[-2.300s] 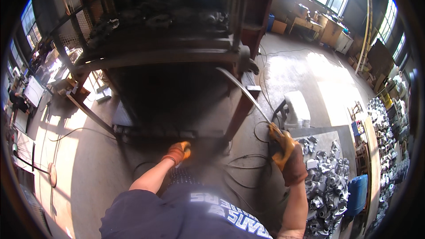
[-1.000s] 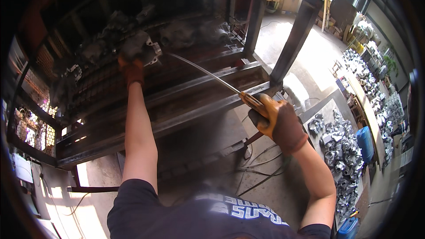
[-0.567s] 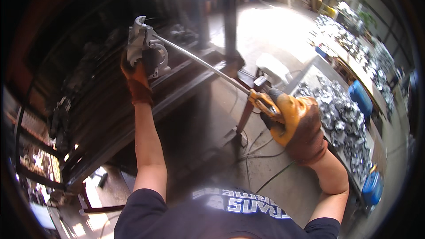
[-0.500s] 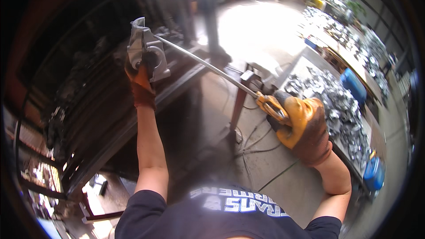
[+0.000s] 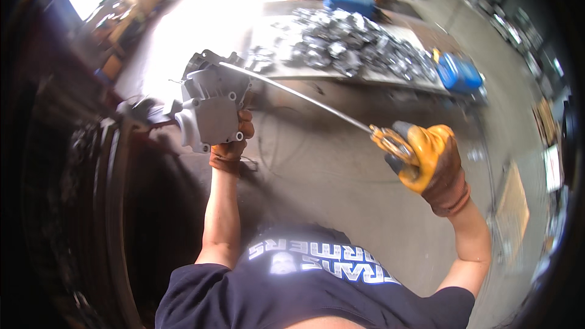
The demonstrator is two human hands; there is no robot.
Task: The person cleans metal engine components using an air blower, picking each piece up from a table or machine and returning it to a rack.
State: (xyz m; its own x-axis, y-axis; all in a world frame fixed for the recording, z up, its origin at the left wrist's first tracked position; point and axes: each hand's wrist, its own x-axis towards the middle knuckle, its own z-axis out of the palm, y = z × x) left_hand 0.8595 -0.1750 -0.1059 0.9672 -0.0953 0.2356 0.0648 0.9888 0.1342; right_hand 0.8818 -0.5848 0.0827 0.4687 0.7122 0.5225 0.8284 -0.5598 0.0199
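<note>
My left hand [image 5: 234, 143], in an orange-brown work glove, grips a grey metal casting [image 5: 214, 120] from its right underside. The casting is raised in front of me, with a flat face, ribs and bolt holes showing. My right hand [image 5: 436, 167], in a yellow and brown glove, is closed round a yellow-handled tool [image 5: 390, 141]. From its handle a long thin metal rod [image 5: 311, 99] runs up and left. The rod's tip overlaps the casting's upper edge; whether they touch I cannot tell.
A low table [image 5: 420, 36] ahead bears a heap of shiny metal parts [image 5: 347, 42]. Blue plastic containers [image 5: 460, 73] lie at its right end and back. A dark metal frame [image 5: 116, 207] stands close on my left. Cables [image 5: 262, 140] lie on the floor.
My view has swung right, away from the dark frame and toward the heaped table. The casting has turned in my left hand, showing its flat face. My right hand still holds the rod tool.
</note>
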